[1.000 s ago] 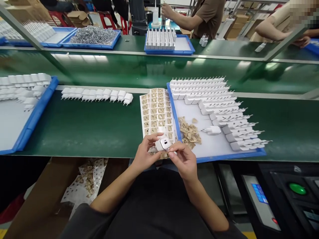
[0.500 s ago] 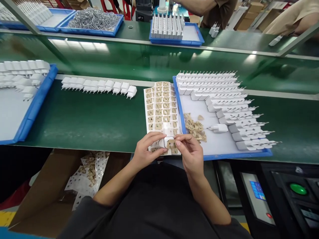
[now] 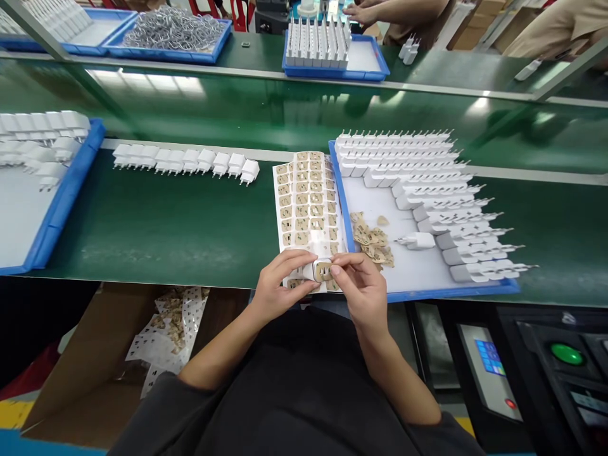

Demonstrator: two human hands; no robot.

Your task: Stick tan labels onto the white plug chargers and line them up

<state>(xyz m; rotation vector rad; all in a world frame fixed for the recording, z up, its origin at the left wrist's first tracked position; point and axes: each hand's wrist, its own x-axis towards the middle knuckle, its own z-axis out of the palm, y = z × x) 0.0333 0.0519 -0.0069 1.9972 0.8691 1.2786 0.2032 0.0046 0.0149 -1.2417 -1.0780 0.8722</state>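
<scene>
My left hand (image 3: 280, 284) grips a small white charger plug (image 3: 310, 271) at the near edge of the green bench. My right hand (image 3: 361, 290) presses a tan sticker (image 3: 323, 270) against the plug's end face with thumb and fingers. Just beyond lies a white sticker sheet (image 3: 308, 196) with rows of tan labels. To its right a blue tray (image 3: 475, 292) holds several rows of white plugs (image 3: 418, 171), one loose plug (image 3: 418, 240) and a heap of peeled tan backings (image 3: 373, 239).
A row of white plugs (image 3: 185, 161) lies on the bench to the left, and another blue tray (image 3: 61, 202) with plugs stands at far left. Across the conveyor (image 3: 285, 117), other people's arms work beside trays. A control panel with a green button (image 3: 565, 353) sits lower right.
A second ago the plug's white face showed bare; since then my right hand has brought a tan sticker onto it. The view has tilted downward slightly.
</scene>
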